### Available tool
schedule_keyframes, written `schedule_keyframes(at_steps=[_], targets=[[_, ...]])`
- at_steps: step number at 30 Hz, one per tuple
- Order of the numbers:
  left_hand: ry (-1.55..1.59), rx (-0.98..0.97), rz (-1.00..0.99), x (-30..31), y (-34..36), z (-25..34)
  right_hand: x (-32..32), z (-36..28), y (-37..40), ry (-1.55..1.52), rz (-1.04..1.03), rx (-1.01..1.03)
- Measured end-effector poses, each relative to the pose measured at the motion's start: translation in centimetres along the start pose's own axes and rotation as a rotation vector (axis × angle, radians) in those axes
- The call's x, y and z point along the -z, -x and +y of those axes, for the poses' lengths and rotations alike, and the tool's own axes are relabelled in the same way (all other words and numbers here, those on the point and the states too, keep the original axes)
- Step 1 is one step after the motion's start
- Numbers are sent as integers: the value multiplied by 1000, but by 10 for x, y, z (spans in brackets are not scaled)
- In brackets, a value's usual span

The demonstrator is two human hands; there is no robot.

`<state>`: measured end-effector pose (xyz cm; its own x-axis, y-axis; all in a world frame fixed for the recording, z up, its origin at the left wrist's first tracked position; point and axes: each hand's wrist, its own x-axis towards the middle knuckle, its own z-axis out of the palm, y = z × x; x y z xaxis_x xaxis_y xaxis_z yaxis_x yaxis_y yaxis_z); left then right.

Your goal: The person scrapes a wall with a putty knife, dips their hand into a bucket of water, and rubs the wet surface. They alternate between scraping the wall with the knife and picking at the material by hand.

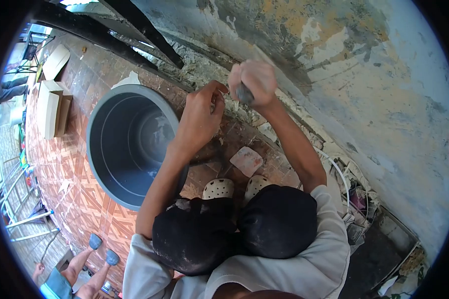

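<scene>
My right hand [254,82] is closed round a grey tool handle [244,93] beside the peeling wall [329,65]. Motion blurs this hand, and the far end of the tool is too faint to make out. My left hand [202,110] is just to its left, over the broken wall base, with its fingers curled; whether they hold anything is hidden. Close by my left forearm stands a large grey tub [127,144] with pale smears on its bottom. A flat whitish piece [247,161] lies on the floor in front of my shoes.
Dark beams [110,42] slant across the upper left. Cardboard boxes [49,110] sit on the tiled floor. Rubble and a white hose [337,169] lie along the wall at right. Another person's legs [82,266] show at lower left.
</scene>
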<state>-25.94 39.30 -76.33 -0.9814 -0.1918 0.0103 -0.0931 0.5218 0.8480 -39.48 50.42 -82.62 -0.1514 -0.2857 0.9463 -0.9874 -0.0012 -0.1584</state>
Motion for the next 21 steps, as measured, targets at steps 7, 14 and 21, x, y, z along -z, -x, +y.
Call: schedule_keyframes(at_steps=[7, 14, 21], targets=[[-30, -44, 18, -2, 1, -6, 1, -5, 4, 4, 13, 23], [-54, 27, -40, 2, -2, -7, 3, -1, -1, 24, -17, 8], [-35, 55, -54, 0, 0, -6, 0, 6, -8, -33, 19, -38]])
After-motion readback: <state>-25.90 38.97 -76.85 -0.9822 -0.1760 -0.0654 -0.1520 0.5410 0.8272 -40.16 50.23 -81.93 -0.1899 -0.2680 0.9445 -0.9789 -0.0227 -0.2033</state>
